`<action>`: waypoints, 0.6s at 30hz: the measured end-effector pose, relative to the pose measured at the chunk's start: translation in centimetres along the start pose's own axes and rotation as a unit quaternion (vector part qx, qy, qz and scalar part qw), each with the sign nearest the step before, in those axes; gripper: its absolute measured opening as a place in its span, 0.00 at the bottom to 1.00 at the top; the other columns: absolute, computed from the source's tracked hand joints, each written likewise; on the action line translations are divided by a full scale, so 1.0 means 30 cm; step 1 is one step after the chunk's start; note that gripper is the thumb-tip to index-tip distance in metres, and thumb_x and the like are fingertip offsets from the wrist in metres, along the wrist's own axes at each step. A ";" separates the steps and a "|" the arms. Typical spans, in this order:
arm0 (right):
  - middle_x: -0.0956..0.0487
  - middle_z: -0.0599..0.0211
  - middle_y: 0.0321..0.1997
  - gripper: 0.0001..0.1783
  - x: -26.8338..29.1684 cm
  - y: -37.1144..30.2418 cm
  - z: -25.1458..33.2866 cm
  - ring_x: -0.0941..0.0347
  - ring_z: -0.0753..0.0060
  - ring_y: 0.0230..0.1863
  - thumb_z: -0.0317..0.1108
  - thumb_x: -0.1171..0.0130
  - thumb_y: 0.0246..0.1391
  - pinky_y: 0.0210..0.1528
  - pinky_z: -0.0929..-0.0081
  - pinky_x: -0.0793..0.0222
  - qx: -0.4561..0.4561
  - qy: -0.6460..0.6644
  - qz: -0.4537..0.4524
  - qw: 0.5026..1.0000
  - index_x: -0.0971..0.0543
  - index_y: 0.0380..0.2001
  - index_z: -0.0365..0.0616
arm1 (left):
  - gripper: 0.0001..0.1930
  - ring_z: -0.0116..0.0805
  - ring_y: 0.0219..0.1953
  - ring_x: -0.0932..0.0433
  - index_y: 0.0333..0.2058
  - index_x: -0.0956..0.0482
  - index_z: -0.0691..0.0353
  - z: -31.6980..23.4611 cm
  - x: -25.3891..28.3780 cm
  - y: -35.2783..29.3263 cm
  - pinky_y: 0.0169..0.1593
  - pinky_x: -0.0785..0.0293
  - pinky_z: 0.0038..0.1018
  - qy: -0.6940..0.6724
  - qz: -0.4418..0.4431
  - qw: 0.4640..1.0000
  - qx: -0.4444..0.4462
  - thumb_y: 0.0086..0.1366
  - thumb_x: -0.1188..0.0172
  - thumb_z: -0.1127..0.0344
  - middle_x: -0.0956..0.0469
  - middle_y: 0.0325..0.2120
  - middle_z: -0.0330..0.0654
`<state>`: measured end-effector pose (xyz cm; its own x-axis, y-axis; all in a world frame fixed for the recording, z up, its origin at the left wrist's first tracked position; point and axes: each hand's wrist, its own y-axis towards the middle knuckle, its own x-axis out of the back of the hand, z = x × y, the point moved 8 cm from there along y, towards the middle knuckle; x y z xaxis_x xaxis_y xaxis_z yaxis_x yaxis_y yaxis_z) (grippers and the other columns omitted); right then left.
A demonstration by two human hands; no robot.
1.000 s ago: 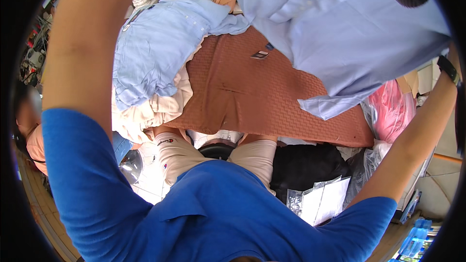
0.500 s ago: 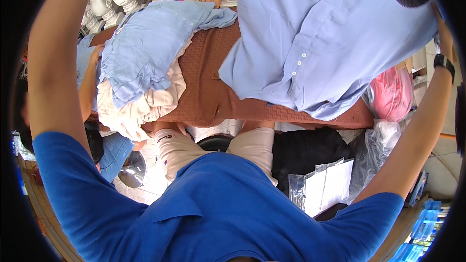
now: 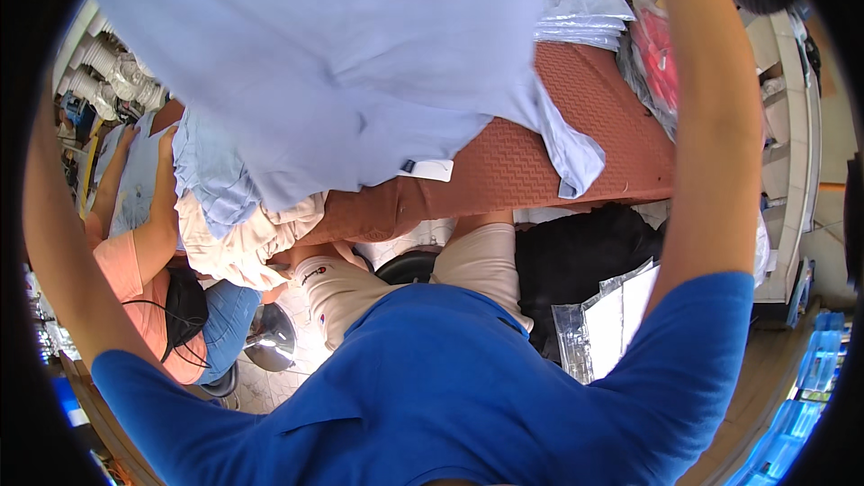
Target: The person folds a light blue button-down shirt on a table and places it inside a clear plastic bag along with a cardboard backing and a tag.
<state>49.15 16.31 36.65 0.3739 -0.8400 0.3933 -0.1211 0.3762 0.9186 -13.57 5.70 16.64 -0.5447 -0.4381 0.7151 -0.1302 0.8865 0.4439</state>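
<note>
A light blue shirt (image 3: 360,63) is spread in the air above the table, filling the upper middle of the view. One sleeve (image 3: 571,157) droops over the brown cover, and a white tag (image 3: 430,169) pokes out below the shirt's lower edge. My left forearm (image 3: 54,216) rises along the left rim, its hand lost beyond the picture. My right forearm (image 3: 715,108) reaches up past the top edge, so that hand is out of sight too. Beneath the shirt on the left lies a heap of light blue garments (image 3: 211,166) and cream garments (image 3: 238,243).
The table has a brown textured cover (image 3: 621,153). Flat shirts in clear bags (image 3: 585,13) are stacked at the far right, beside a red bundle in plastic (image 3: 655,54). A seated co-worker in orange (image 3: 135,265) handles blue cloth at left. A black bundle (image 3: 585,261) lies below the table.
The shirt has swung left across the table, uncovering the bagged stack. My right arm has come inward and its hand has left the picture; my left arm has shifted outward to the rim.
</note>
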 end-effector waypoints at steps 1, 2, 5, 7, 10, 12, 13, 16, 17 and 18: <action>0.19 0.37 0.29 0.13 -0.049 -0.002 0.007 0.19 0.47 0.32 0.27 0.38 0.48 0.37 0.55 0.22 -0.006 0.016 0.017 1.000 0.22 0.27 0.21 | 0.09 0.24 0.33 0.19 0.43 0.22 0.60 0.001 0.008 -0.003 0.35 0.23 0.25 -0.010 -0.002 1.000 0.001 0.64 0.43 0.75 0.18 0.32 0.37; 0.19 0.38 0.30 0.13 -0.102 -0.012 0.008 0.19 0.48 0.32 0.27 0.38 0.48 0.38 0.56 0.22 -0.018 0.047 0.029 0.998 0.22 0.28 0.22 | 0.09 0.24 0.33 0.19 0.43 0.22 0.61 -0.033 0.067 -0.029 0.35 0.23 0.25 -0.008 -0.008 1.000 0.004 0.64 0.43 0.75 0.18 0.32 0.37; 0.19 0.41 0.32 0.13 -0.242 -0.048 0.010 0.20 0.51 0.33 0.27 0.37 0.49 0.39 0.58 0.23 -0.049 0.110 0.078 0.990 0.22 0.32 0.23 | 0.09 0.24 0.33 0.19 0.43 0.22 0.61 -0.088 0.114 -0.061 0.35 0.23 0.25 -0.050 -0.016 0.999 0.004 0.64 0.42 0.75 0.18 0.32 0.37; 0.19 0.43 0.33 0.13 -0.316 -0.075 0.011 0.20 0.53 0.34 0.26 0.37 0.49 0.40 0.59 0.23 -0.069 0.150 0.109 0.980 0.22 0.34 0.24 | 0.08 0.24 0.33 0.19 0.43 0.23 0.61 -0.162 0.136 -0.089 0.34 0.23 0.25 -0.100 -0.019 0.995 -0.001 0.64 0.42 0.75 0.18 0.32 0.37; 0.19 0.45 0.35 0.13 -0.392 -0.128 -0.005 0.20 0.56 0.35 0.26 0.37 0.49 0.41 0.62 0.23 -0.103 0.207 0.154 0.961 0.22 0.37 0.26 | 0.08 0.24 0.33 0.20 0.43 0.23 0.61 -0.334 0.141 -0.141 0.34 0.23 0.25 -0.202 -0.009 0.979 -0.019 0.65 0.42 0.75 0.18 0.32 0.37; 0.19 0.47 0.37 0.14 -0.426 -0.169 -0.031 0.21 0.57 0.36 0.26 0.37 0.50 0.42 0.63 0.23 -0.127 0.243 0.180 0.945 0.23 0.39 0.27 | 0.08 0.23 0.33 0.20 0.43 0.23 0.61 -0.502 0.108 -0.166 0.34 0.23 0.24 -0.283 0.017 0.958 -0.039 0.65 0.42 0.75 0.19 0.32 0.37; 0.19 0.48 0.38 0.15 -0.462 -0.175 0.025 0.21 0.58 0.37 0.26 0.36 0.50 0.42 0.64 0.24 -0.125 0.259 0.202 0.936 0.23 0.40 0.28 | 0.08 0.23 0.33 0.20 0.43 0.23 0.61 -0.518 0.104 -0.201 0.34 0.23 0.24 -0.335 0.022 0.941 -0.039 0.65 0.42 0.75 0.19 0.32 0.37; 0.19 0.50 0.40 0.17 -0.481 -0.274 -0.077 0.21 0.61 0.38 0.25 0.36 0.50 0.43 0.66 0.24 -0.164 0.270 0.259 0.913 0.23 0.43 0.29 | 0.08 0.23 0.32 0.20 0.43 0.23 0.61 -0.727 -0.132 -0.206 0.34 0.23 0.24 -0.507 0.111 0.853 -0.057 0.65 0.42 0.74 0.19 0.32 0.36; 0.19 0.51 0.40 0.17 -0.476 -0.303 -0.122 0.21 0.62 0.38 0.25 0.36 0.50 0.44 0.67 0.24 -0.182 0.283 0.270 0.902 0.23 0.44 0.30 | 0.08 0.23 0.32 0.20 0.43 0.23 0.61 -0.844 -0.212 -0.221 0.34 0.23 0.24 -0.554 0.148 0.817 -0.058 0.65 0.42 0.74 0.19 0.32 0.36; 0.19 0.52 0.41 0.18 -0.477 -0.345 -0.174 0.22 0.63 0.39 0.25 0.36 0.50 0.44 0.68 0.24 -0.202 0.290 0.282 0.892 0.23 0.45 0.31 | 0.08 0.23 0.32 0.20 0.43 0.23 0.61 -0.947 -0.303 -0.237 0.34 0.23 0.24 -0.597 0.183 0.779 -0.056 0.65 0.42 0.74 0.19 0.32 0.36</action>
<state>49.85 26.47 21.30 0.7851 -0.1738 0.5945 -0.1429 0.8830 0.4470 15.85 -0.85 22.33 -0.9194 0.3511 -0.1772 0.2521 0.8720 0.4197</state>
